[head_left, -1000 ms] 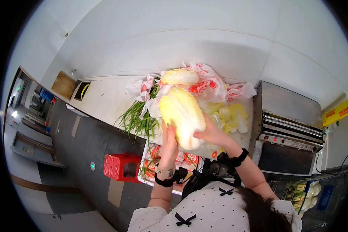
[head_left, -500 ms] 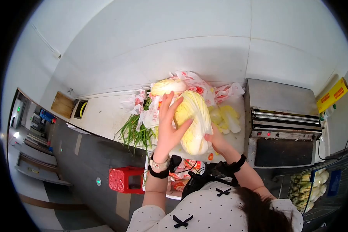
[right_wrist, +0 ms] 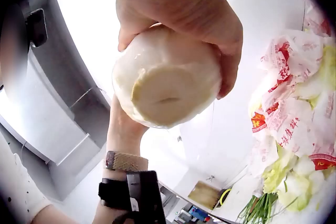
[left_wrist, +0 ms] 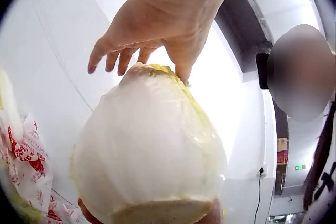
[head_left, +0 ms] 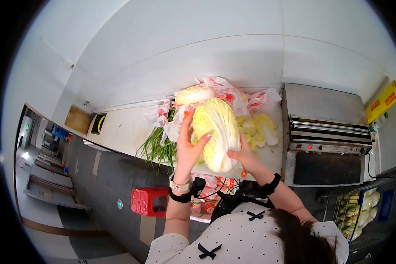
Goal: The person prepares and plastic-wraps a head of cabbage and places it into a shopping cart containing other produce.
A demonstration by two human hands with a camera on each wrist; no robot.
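Note:
A napa cabbage (head_left: 218, 132), pale yellow leaves up and white base toward the body, is held above the counter between both hands. My left hand (head_left: 189, 149) holds its left side, thumb on the front and fingers reaching behind. Low on the right, my right hand (head_left: 246, 156) grips the cabbage near its base. In the right wrist view the cut base of the cabbage (right_wrist: 170, 95) shows, with that hand's fingers and thumb around it. The left wrist view shows the left hand (left_wrist: 163, 24) spread over the leafy end.
Another cabbage (head_left: 193, 94) lies among printed plastic bags (head_left: 226, 90) on the counter (head_left: 119, 127). Green stalks (head_left: 156, 147) overhang the front edge; loose leaves (head_left: 266, 130) lie right. A metal machine (head_left: 325, 127) stands farther right, a red stool (head_left: 143, 200) below left.
The cabbage has turned a little and shifted slightly right. My left hand lifted its fingers away half a second ago and is now back against the cabbage's side. The right hand keeps its grip.

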